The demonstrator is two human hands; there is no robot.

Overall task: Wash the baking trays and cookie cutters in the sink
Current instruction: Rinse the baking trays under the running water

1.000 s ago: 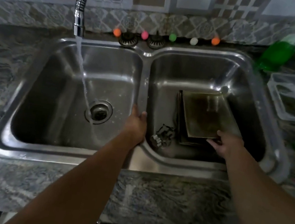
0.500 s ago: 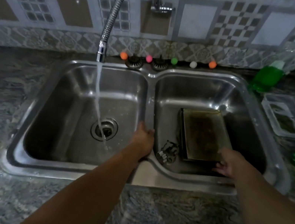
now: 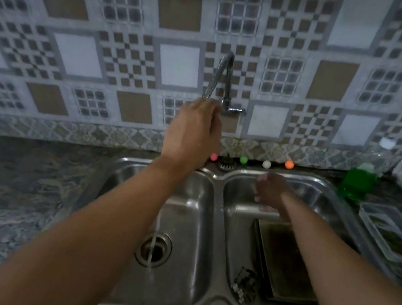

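Observation:
A stack of dark, dirty baking trays (image 3: 280, 259) lies flat in the right basin of the steel double sink (image 3: 215, 221). Metal cookie cutters (image 3: 244, 284) sit in a small heap just left of the trays. My left hand (image 3: 192, 132) is raised at the wall, its fingers wrapped around the flexible faucet hose (image 3: 225, 74). Water (image 3: 155, 235) falls into the left basin onto the drain (image 3: 154, 249). My right hand (image 3: 268, 190) hovers blurred over the back of the right basin, fingers loose, holding nothing. My right forearm covers part of the trays.
A green dish soap bottle (image 3: 357, 183) stands at the back right. A clear plastic container (image 3: 393, 235) lies on the granite counter (image 3: 15, 188) right of the sink. Small coloured balls (image 3: 289, 164) and a strainer (image 3: 226, 163) line the sink's back rim.
My left hand left the sink divider and rose to the faucet hose. My right hand let go of the trays' front edge and lifted toward the basin's back. The view tilted up.

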